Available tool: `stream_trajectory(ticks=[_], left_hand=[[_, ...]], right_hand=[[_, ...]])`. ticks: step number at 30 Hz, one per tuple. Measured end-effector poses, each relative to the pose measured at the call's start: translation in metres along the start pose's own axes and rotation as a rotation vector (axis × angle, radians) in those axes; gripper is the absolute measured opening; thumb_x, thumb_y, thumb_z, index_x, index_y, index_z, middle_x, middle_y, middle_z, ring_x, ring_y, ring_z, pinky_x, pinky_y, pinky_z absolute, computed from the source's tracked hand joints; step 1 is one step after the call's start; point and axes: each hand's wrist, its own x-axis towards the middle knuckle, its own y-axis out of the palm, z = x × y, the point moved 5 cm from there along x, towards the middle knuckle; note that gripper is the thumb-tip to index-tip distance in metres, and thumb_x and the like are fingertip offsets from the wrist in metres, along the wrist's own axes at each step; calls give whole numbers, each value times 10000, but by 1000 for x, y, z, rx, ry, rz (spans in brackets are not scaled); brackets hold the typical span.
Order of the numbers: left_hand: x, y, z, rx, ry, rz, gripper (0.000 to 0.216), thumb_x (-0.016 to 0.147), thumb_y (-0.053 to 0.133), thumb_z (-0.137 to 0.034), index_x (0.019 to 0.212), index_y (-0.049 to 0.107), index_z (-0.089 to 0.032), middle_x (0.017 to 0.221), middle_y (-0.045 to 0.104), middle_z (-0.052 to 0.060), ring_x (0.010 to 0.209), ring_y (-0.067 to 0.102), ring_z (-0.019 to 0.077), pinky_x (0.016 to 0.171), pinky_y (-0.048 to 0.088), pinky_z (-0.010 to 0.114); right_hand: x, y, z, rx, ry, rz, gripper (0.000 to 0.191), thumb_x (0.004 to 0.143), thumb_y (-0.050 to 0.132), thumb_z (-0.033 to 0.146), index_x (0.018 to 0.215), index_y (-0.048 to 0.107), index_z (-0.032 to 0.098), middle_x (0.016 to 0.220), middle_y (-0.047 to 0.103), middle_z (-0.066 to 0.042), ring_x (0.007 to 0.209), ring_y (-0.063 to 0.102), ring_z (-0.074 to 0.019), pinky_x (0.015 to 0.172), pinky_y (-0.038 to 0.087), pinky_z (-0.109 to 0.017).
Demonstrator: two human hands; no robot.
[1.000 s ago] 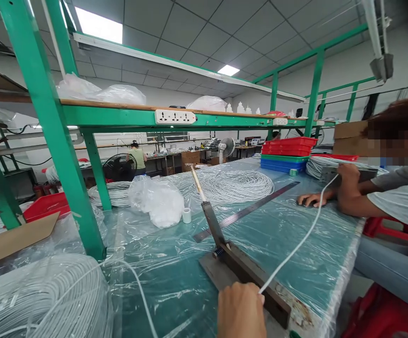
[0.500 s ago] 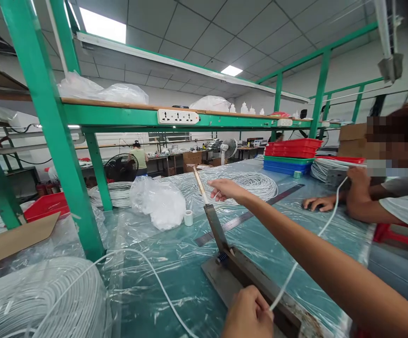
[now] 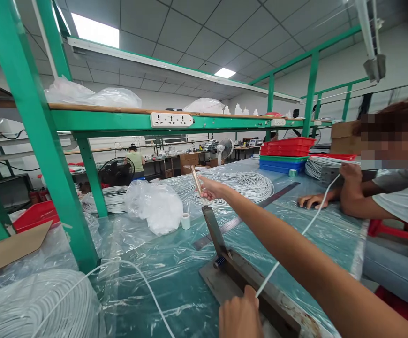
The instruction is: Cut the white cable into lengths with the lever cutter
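- Left hand [image 3: 241, 315] pinches the cord [image 3: 297, 240], thin, limp and light, at the cutter [image 3: 256, 292].
- Right hand [image 3: 210, 189], at 12 o'clock, is closed around the stiff lever [image 3: 197, 181].

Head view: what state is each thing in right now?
Cutter lever: raised.
Right hand: closed on lever handle.
Left hand: pinching white cable at cutter base.
Cable: taut to co-worker's hand.
Steel ruler: lying flat.
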Motion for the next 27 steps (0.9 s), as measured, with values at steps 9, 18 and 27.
stream_trajectory(ticks=[9, 18, 27], left_hand=[[12, 24, 20, -501, 67, -97, 151, 844, 396, -154, 765, 524, -171, 799, 561, 31, 741, 496, 159, 633, 312, 230], [26, 29, 18, -591, -3, -222, 316, 787, 510, -344, 562, 346, -195, 543, 358, -45, 548, 376, 119, 535, 238, 240], [36, 41, 27, -590, -78, -261, 321, 731, 511, -274, 512, 290, -197, 486, 297, -56, 494, 327, 107, 515, 212, 242]], right_hand=[[-100, -42, -7, 189, -90, 40, 595, 963, 93, 516, 881, 527, 116, 626, 614, -92, 457, 555, -114, 395, 448, -150], [-211, -54, -75, 353, -149, 16, 433, 994, 185, 386, 882, 525, 143, 701, 641, -101, 490, 567, -98, 436, 425, -115], [-245, -65, -146, 546, -95, -3, 274, 791, 636, 314, 1023, 671, 172, 793, 628, -126, 514, 539, -111, 461, 478, -131]])
